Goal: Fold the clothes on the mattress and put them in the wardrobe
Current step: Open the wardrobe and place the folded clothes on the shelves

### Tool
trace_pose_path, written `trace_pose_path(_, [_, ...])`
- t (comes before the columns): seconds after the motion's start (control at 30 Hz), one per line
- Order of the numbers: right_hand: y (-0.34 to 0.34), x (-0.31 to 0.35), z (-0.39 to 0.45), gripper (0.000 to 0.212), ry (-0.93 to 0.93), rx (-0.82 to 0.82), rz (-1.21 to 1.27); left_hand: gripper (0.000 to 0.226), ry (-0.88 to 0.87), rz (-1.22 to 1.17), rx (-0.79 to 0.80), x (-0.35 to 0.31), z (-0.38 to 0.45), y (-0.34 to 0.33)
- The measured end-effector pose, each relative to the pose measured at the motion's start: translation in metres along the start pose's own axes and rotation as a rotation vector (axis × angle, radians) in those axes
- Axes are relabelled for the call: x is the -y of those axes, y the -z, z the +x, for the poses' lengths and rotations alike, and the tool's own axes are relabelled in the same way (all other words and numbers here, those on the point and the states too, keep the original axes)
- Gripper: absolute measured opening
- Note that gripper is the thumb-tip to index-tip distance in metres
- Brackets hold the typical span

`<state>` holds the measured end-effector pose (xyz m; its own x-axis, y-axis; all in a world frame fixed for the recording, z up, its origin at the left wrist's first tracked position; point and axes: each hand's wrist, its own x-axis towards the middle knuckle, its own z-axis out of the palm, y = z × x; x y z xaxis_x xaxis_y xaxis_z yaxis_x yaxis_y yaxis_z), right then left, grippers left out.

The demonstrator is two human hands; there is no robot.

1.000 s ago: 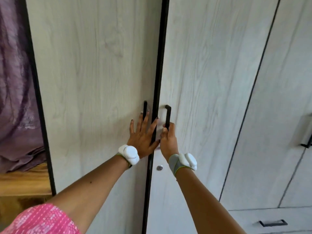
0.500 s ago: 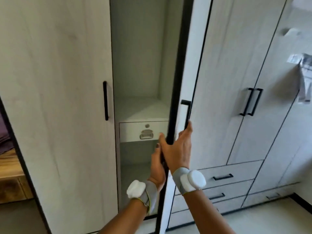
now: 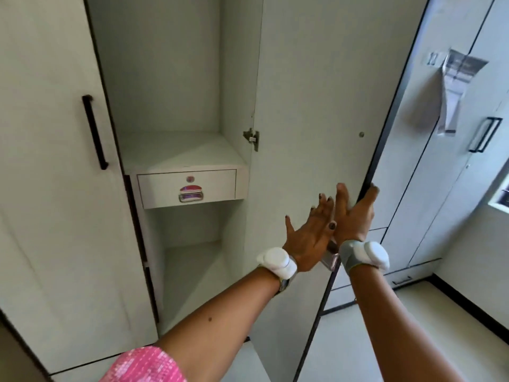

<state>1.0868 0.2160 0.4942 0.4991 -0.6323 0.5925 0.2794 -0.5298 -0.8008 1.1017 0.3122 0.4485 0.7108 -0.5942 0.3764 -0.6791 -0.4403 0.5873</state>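
Both arms are bare from the elbow down. The left hand point(image 3: 309, 238) has dark polish on its fingernails. A puffy white, rounded device point(image 3: 276, 261) sits on the left wrist, strapped on with a grey band. The right hand point(image 3: 354, 216) wears a matching white device point(image 3: 371, 255) on a grey wristband edged in green. A pink textured sleeve point(image 3: 143, 365) covers the left upper arm.

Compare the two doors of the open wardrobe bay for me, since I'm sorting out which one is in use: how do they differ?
The left pale wood-grain wardrobe door sits shut, untouched, showing its outer face and long black bar handle. The right pale wardrobe door is swung wide open, showing its plain inner face and a metal hinge; the left hand and right hand reach to it with straight fingers. Both have dark edging.
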Motion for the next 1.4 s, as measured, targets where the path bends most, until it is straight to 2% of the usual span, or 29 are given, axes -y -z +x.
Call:
trace_pose_path(0.1, [0.006,-0.015,0.021,0.049,-0.043,-0.013,-0.012,0.055,0.037,0.039,0.047,-0.008,0.021,-0.012])
trace_pose_path(0.23, [0.006,-0.024,0.027,0.049,0.001,-0.022,-0.02,0.06,-0.038,0.163,0.012,0.006,0.027,-0.02])
trace_pose_path(0.37, [-0.004,-0.022,0.014,0.06,0.08,-0.237,-0.279,0.062,-0.077,0.23,0.086,0.009,0.02,0.007])
trace_pose_path(0.4, [-0.012,-0.011,0.006,0.062,0.045,-0.311,-0.327,0.062,-0.111,0.256,0.048,0.014,0.016,0.022])
trace_pose_path(0.47, [-0.031,0.014,-0.012,0.071,0.016,-0.417,-0.321,0.063,-0.18,0.274,-0.126,0.027,0.007,0.051])
trace_pose_path(0.53, [-0.059,0.035,-0.032,0.071,0.182,-0.428,-0.318,0.061,-0.193,0.282,-0.335,0.05,-0.006,0.082])
trace_pose_path(0.6, [-0.103,0.056,-0.054,0.064,0.324,-0.304,-0.299,0.054,-0.154,0.315,-0.508,0.082,-0.022,0.123])
trace_pose_path(0.67, [-0.152,0.087,-0.079,0.057,0.36,-0.041,-0.263,0.05,-0.052,0.347,-0.668,0.12,-0.039,0.172])
trace_pose_path(0.77, [-0.233,0.121,-0.107,0.048,0.358,0.407,-0.137,0.051,0.204,0.336,-0.887,0.171,-0.06,0.247])
trace_pose_path(0.87, [-0.3,0.15,-0.127,0.05,0.172,0.741,0.113,0.054,0.415,0.262,-1.016,0.208,-0.076,0.31])
trace_pose_path(0.93, [-0.34,0.166,-0.135,0.055,0.006,0.867,0.186,0.061,0.452,0.193,-1.026,0.228,-0.083,0.343])
trace_pose_path(1.0, [-0.377,0.18,-0.142,0.063,-0.13,0.943,0.249,0.065,0.441,0.119,-0.994,0.247,-0.087,0.37])
trace_pose_path(1.07, [-0.404,0.19,-0.144,0.076,-0.192,0.991,0.243,0.059,0.425,-0.05,-0.909,0.263,-0.087,0.389])
trace_pose_path(1.17, [-0.438,0.197,-0.147,0.086,-0.175,1.043,0.169,0.031,0.508,-0.243,-0.674,0.281,-0.086,0.395])
trace_pose_path(1.23, [-0.452,0.193,-0.15,0.081,-0.185,1.02,0.149,0.032,0.537,-0.286,-0.614,0.289,-0.086,0.386])
trace_pose_path(1.33, [-0.445,0.186,-0.152,0.062,-0.056,1.005,0.049,0.028,0.508,-0.369,-0.763,0.285,-0.085,0.363])
trace_pose_path(1.4, [-0.436,0.182,-0.152,0.029,0.102,0.98,-0.039,0.022,0.467,-0.319,-0.916,0.274,-0.087,0.349])
